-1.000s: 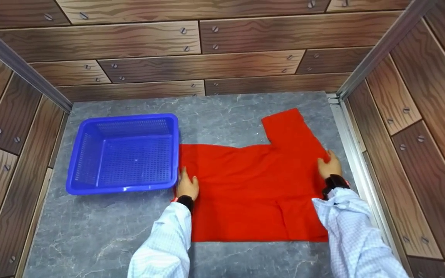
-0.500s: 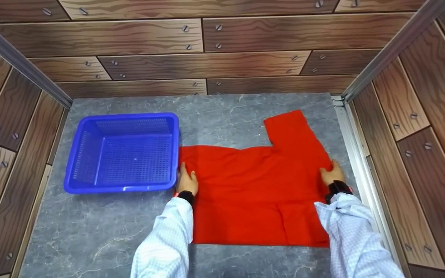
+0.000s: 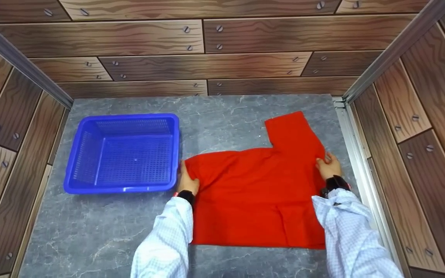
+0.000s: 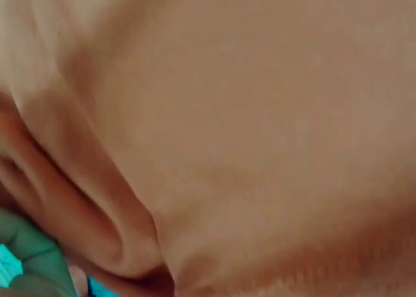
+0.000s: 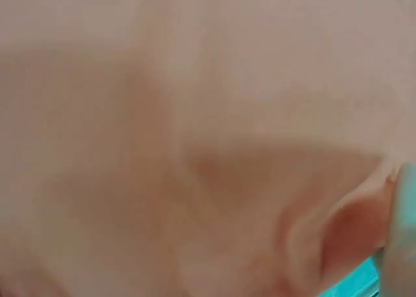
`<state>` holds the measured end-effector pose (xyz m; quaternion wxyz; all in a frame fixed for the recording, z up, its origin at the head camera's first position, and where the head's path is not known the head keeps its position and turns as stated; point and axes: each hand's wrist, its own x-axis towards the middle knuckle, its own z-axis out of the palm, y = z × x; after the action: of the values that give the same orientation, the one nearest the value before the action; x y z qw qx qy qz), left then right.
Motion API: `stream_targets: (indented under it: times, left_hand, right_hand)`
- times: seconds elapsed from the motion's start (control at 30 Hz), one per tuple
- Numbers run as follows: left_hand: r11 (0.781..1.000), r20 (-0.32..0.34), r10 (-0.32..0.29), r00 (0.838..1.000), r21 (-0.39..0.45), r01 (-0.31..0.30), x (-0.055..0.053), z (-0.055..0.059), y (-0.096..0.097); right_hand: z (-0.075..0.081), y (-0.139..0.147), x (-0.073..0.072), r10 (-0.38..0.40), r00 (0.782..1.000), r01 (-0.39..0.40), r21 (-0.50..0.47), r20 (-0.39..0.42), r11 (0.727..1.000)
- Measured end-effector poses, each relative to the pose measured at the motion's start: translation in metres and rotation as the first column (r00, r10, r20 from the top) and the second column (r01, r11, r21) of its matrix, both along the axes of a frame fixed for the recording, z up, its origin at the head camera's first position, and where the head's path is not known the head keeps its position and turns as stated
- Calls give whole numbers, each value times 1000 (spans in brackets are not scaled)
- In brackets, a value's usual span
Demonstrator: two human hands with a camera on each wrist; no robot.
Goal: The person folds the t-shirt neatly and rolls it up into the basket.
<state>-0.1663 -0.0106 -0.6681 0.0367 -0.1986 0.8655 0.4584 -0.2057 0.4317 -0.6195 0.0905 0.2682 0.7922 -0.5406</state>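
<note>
A red T-shirt [image 3: 245,193] lies spread on the grey surface, one short sleeve [image 3: 288,129] pointing up at the far right. My left hand [image 3: 187,181] grips its left edge, right beside the blue basket [image 3: 121,189], and creases run from the thumb into the cloth. At the opposite edge, below the sleeve, my right hand [image 3: 329,166] pinches the fabric. Cloth [image 4: 260,128] fills the left wrist view, with folds by a finger [image 4: 36,255] at the lower left. In the right wrist view the cloth [image 5: 227,102] bends up beside a finger [image 5: 400,232].
The perforated plastic basket stands to the left of the T-shirt with nothing in it. Wood-patterned walls [image 3: 149,38] enclose the back and both sides. A metal rail [image 3: 361,166] runs along the right edge of the grey surface [image 3: 91,231].
The T-shirt's upper left corner has been drawn in toward my left hand, and its top edge now slopes. My right hand has shifted slightly left with its edge of cloth. The basket stays put.
</note>
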Motion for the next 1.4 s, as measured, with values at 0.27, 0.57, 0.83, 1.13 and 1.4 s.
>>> stream_targets:
  times: [0.27,0.57,0.83,1.13,1.4]
  left_hand:
    - [985,56,-156,986,-63,160,0,1,2]
    - [957,-113,-66,991,-288,30,-2,5,11]
    - [811,-211,-245,946,-580,81,-1,28,21]
    - [709,-300,-483,823,-685,168,22,32,5]
    - [694,-311,-549,776,-686,217,48,37,-8]
  right_hand:
    - [4,-12,-5,-5,997,18,185,-74,983]
    - [12,-14,2,-80,996,87,267,-38,960]
    - [29,7,6,-166,983,169,29,-81,985]
    - [42,21,39,-194,981,195,-204,27,959]
    - [49,27,80,-361,917,233,-508,-168,829]
